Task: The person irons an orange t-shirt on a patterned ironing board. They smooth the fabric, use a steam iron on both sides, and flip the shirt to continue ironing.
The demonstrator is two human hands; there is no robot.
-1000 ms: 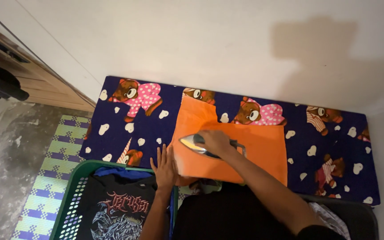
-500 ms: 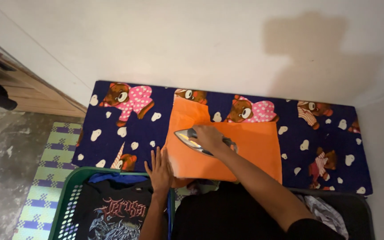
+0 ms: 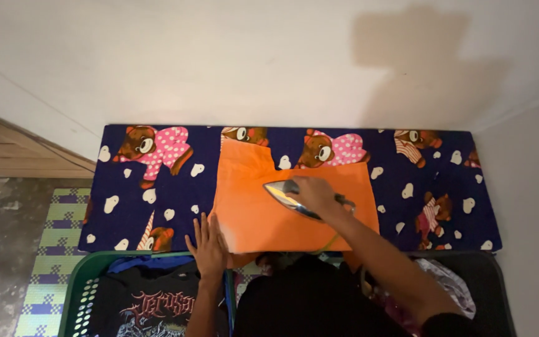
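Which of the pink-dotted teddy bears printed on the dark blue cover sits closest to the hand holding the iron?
The middle one, just beyond the orange cloth's far edge, above the right hand on the iron. The other pink-dotted bear lies far left.

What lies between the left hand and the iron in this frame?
In the head view, only a bare stretch of the orange cloth lies between the left hand, flat at its near-left edge, and the iron held by the right hand.
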